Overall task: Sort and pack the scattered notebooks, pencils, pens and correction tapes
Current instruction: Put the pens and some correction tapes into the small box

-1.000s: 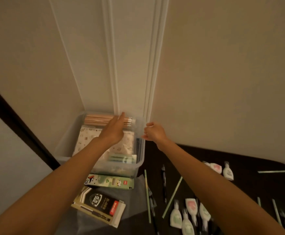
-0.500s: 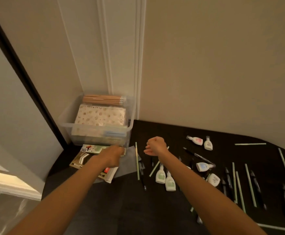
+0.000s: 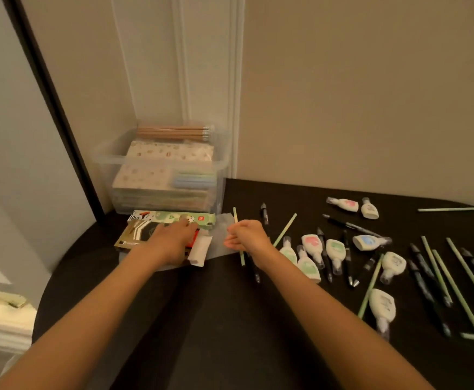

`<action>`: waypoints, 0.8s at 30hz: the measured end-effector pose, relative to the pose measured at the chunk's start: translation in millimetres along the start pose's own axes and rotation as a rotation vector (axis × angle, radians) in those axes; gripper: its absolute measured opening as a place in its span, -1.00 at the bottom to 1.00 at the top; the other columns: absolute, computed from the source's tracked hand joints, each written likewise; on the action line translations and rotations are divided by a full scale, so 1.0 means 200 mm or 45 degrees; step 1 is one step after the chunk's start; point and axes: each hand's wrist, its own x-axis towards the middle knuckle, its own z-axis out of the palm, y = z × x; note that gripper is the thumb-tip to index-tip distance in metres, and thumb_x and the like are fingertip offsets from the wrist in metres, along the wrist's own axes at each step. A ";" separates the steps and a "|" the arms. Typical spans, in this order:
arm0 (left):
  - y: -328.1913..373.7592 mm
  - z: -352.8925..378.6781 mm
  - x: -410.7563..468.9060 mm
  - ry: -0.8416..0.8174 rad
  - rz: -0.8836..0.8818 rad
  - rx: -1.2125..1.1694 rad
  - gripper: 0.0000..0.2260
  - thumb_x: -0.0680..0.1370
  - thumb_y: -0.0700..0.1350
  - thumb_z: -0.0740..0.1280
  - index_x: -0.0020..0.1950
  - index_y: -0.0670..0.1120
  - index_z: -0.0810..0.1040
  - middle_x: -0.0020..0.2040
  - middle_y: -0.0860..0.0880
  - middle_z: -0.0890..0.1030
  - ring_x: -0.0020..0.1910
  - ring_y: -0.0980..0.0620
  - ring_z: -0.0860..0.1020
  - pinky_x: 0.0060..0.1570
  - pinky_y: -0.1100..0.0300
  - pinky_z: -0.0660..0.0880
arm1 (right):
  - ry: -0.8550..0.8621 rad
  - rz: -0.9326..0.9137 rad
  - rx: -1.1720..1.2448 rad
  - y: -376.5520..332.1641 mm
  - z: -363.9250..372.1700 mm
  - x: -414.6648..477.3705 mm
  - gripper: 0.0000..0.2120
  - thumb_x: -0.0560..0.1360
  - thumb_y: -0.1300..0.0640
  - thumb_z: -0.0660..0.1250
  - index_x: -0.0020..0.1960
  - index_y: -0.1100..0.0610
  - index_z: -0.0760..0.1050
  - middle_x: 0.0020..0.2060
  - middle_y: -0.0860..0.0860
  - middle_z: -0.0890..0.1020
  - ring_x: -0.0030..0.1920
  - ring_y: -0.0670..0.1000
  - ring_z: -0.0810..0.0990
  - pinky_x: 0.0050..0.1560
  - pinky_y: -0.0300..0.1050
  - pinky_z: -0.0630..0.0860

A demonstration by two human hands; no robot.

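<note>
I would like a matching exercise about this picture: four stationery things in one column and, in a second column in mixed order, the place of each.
Things
1. bundle of natural wooden pencils
2. flat black and gold cardboard box
3. white correction tape with blue label
4. thin pale green pencil

Places
A. alone near the wall, far right
B. in the clear plastic bin, along its back wall
C. partly under the left hand
D. on the dark table, beside black pens

Pairs: 1-B, 2-C, 3-D, 4-A
</note>
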 end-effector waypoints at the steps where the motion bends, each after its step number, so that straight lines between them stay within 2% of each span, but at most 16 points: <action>1: 0.02 -0.01 -0.02 0.085 0.024 -0.010 -0.32 0.42 0.03 0.41 0.45 0.00 0.15 0.38 -0.05 0.29 0.36 -0.07 0.29 0.34 0.00 0.21 | -0.017 -0.036 0.040 0.02 0.00 -0.03 -0.81 0.57 0.29 0.17 0.11 0.30 0.49 -0.28 0.09 0.54 -0.34 -0.05 0.55 -0.40 -0.36 0.52; 3: 0.09 -0.02 -0.06 0.255 0.079 -0.065 -0.27 0.39 0.07 0.43 0.46 0.00 0.15 0.38 -0.04 0.29 0.36 -0.06 0.29 0.37 -0.02 0.19 | -0.084 -0.117 0.038 0.07 0.00 -0.12 -0.82 0.56 0.22 0.21 0.11 0.24 0.50 -0.27 0.04 0.55 -0.31 -0.09 0.52 -0.41 -0.37 0.48; 6: 0.21 -0.06 -0.13 0.406 0.138 -0.139 -0.26 0.37 -0.05 0.46 0.45 0.02 0.16 0.37 -0.02 0.29 0.38 -0.04 0.25 0.42 -0.06 0.10 | -0.100 -0.258 -0.079 0.12 -0.04 -0.23 -0.84 0.55 0.14 0.26 0.10 0.13 0.52 -0.13 0.01 0.61 -0.21 -0.12 0.55 -0.36 -0.35 0.47; 9: 0.31 -0.09 -0.21 0.486 0.233 -0.239 -0.21 0.34 -0.09 0.47 0.47 0.03 0.13 0.33 -0.03 0.30 0.33 -0.04 0.27 0.38 0.02 0.17 | -0.055 -0.322 0.103 0.13 -0.14 -0.32 -0.88 0.56 0.20 0.23 0.05 0.13 0.52 -0.09 0.04 0.63 -0.15 -0.09 0.59 -0.31 -0.31 0.52; 11: 0.38 -0.11 -0.25 0.501 0.345 -0.499 -0.20 0.36 -0.05 0.47 0.48 0.06 0.08 0.34 -0.04 0.29 0.31 -0.04 0.30 0.29 0.09 0.26 | -0.099 -0.314 0.269 0.13 -0.23 -0.39 -0.87 0.56 0.20 0.23 0.04 0.17 0.54 -0.11 0.03 0.65 -0.13 -0.08 0.63 -0.26 -0.27 0.55; 12: 0.42 -0.12 -0.28 0.507 0.426 -0.623 -0.24 0.39 0.00 0.45 0.46 0.10 0.08 0.33 -0.04 0.29 0.29 -0.04 0.33 0.24 0.12 0.30 | -0.125 -0.309 0.328 0.13 -0.27 -0.42 -0.87 0.56 0.20 0.24 0.02 0.17 0.55 -0.13 0.02 0.65 -0.16 -0.10 0.64 -0.26 -0.26 0.56; 14: 0.49 -0.13 -0.31 0.553 0.564 -0.700 -0.45 0.48 0.11 0.33 0.40 0.17 0.17 0.29 -0.01 0.29 0.23 0.00 0.38 0.17 0.13 0.35 | -0.150 -0.297 0.384 0.15 -0.32 -0.48 -0.89 0.54 0.22 0.27 -0.02 0.18 0.57 -0.16 0.02 0.66 -0.20 -0.12 0.65 -0.26 -0.27 0.55; 16: 0.57 -0.14 -0.32 0.582 0.598 -0.680 -0.64 0.54 0.17 0.19 0.32 0.16 0.30 0.27 0.00 0.31 0.17 0.01 0.41 0.16 0.07 0.39 | -0.151 -0.274 0.427 0.16 -0.35 -0.52 -0.87 0.54 0.24 0.26 0.00 0.19 0.57 -0.14 0.03 0.65 -0.16 -0.08 0.64 -0.25 -0.26 0.57; 17: 0.59 -0.15 -0.32 0.576 0.581 -0.675 -0.66 0.55 0.18 0.14 0.29 0.13 0.36 0.26 -0.01 0.33 0.15 0.01 0.42 0.14 0.07 0.40 | -0.157 -0.258 0.456 0.16 -0.36 -0.54 -0.87 0.55 0.24 0.25 0.02 0.19 0.56 -0.12 0.03 0.64 -0.13 -0.06 0.62 -0.25 -0.25 0.57; 19: 0.62 -0.16 -0.32 0.562 0.538 -0.615 -0.62 0.55 0.19 0.13 0.29 0.08 0.39 0.25 -0.02 0.37 0.15 0.00 0.43 0.12 0.09 0.39 | -0.155 -0.241 0.535 0.16 -0.39 -0.57 -0.87 0.54 0.25 0.24 0.03 0.18 0.55 -0.07 0.07 0.61 -0.07 -0.01 0.60 -0.24 -0.22 0.58; 24: 0.62 -0.18 -0.35 0.476 0.514 -0.514 -0.28 0.38 0.25 0.36 0.45 0.11 0.16 0.29 0.01 0.38 0.19 0.03 0.41 0.13 0.11 0.38 | -0.123 -0.210 0.587 0.13 -0.47 -0.61 -0.89 0.57 0.21 0.21 0.08 0.14 0.45 0.07 0.14 0.55 0.05 0.08 0.57 -0.24 -0.13 0.62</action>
